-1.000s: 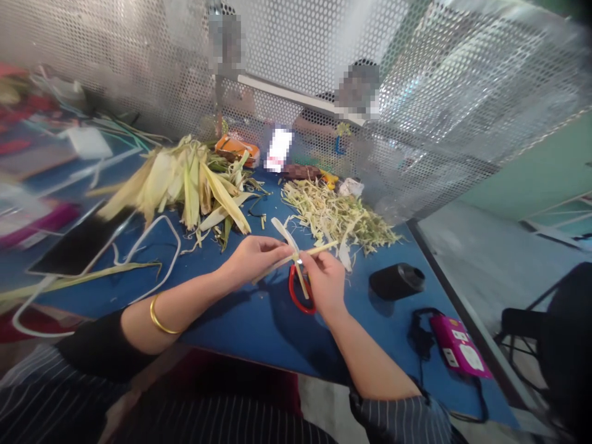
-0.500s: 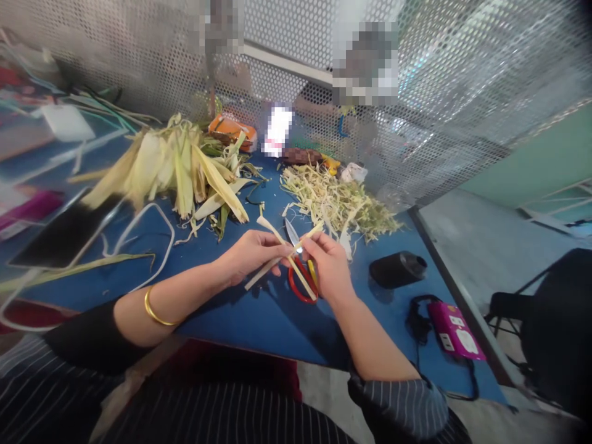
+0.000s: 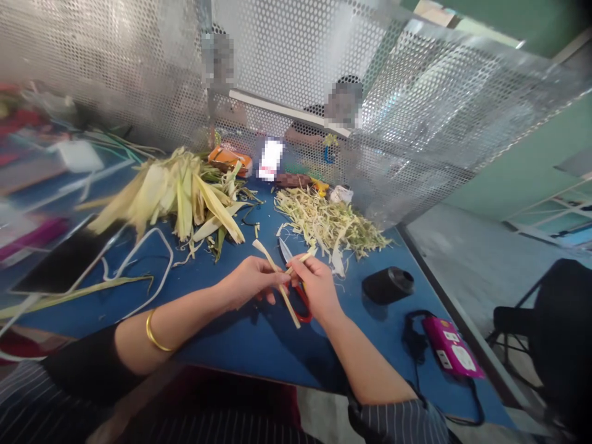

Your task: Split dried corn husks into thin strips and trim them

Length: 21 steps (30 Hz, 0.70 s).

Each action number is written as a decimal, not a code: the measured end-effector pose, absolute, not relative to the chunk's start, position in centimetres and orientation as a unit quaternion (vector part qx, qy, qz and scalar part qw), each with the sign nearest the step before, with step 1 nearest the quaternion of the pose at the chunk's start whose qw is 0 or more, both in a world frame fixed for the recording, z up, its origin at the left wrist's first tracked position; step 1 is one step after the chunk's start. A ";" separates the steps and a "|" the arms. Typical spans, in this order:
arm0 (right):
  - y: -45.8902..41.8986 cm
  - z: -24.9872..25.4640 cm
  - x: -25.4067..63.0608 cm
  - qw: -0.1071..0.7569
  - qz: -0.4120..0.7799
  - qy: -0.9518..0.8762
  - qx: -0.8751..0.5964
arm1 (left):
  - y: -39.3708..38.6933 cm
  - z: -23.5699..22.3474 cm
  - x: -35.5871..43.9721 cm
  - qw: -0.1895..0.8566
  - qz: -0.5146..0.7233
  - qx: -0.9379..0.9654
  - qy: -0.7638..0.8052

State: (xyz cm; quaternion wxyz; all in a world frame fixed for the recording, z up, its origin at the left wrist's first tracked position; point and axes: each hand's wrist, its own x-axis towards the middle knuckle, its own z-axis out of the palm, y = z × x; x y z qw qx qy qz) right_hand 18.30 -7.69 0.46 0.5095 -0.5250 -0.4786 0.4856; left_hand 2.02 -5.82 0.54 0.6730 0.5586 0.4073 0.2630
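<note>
My left hand (image 3: 252, 283) pinches a pale corn husk strip (image 3: 289, 303) that slants down past the fingertips. My right hand (image 3: 317, 287) is closed on a second husk strip (image 3: 309, 254), which crosses the first where the fingertips of both hands meet. Beneath the hands lies a pair of scissors (image 3: 285, 249) on the blue table (image 3: 222, 342), with the blades pointing away and the red handle partly covered by my right hand. Beyond my right hand is a heap of shredded husk (image 3: 330, 222).
Whole corn husks (image 3: 178, 194) are piled at the back left, near an orange packet (image 3: 230, 160) and a lit phone (image 3: 270, 159). A tablet (image 3: 69, 256) with a white cable lies left. Rightward are a black cylinder (image 3: 387, 285) and a purple pack (image 3: 453, 348). A perforated screen (image 3: 287, 55) stands behind.
The view has tilted up, so the table sits lower in the picture. The crossing strip's end that stuck out below my left fingers no longer shows. Both hands keep their hold.
</note>
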 end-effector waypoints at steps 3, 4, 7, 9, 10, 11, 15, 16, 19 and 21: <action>-7.7 0.2 18.2 0.523 0.484 -0.476 -0.516 | -5.9 0.7 2.1 0.668 0.252 0.570 0.406; -7.7 0.1 18.2 0.532 0.481 -0.473 -0.512 | -6.0 0.8 2.1 0.670 0.246 0.572 0.404; -7.6 0.0 18.1 0.550 0.475 -0.471 -0.501 | -6.0 1.0 2.1 0.682 0.236 0.566 0.399; -7.5 0.2 18.3 0.544 0.478 -0.471 -0.504 | -5.9 1.1 2.1 0.689 0.253 0.545 0.405; -7.4 0.3 18.5 0.539 0.479 -0.470 -0.509 | -5.8 1.2 2.1 0.692 0.272 0.526 0.413; -7.4 0.5 18.8 0.534 0.480 -0.470 -0.514 | -5.6 1.2 2.1 0.694 0.295 0.503 0.423; -7.5 1.0 19.6 0.473 0.482 -0.520 -0.522 | -4.9 1.7 1.6 0.707 0.363 0.409 0.448; -7.6 1.0 19.7 0.445 0.467 -0.552 -0.529 | -4.8 1.8 1.4 0.716 0.371 0.394 0.441; -7.9 0.7 19.6 0.375 0.374 -0.633 -0.564 | -4.5 1.9 1.1 0.733 0.377 0.371 0.427; -8.0 0.5 19.4 0.364 0.329 -0.654 -0.575 | -4.5 1.6 1.0 0.731 0.373 0.377 0.429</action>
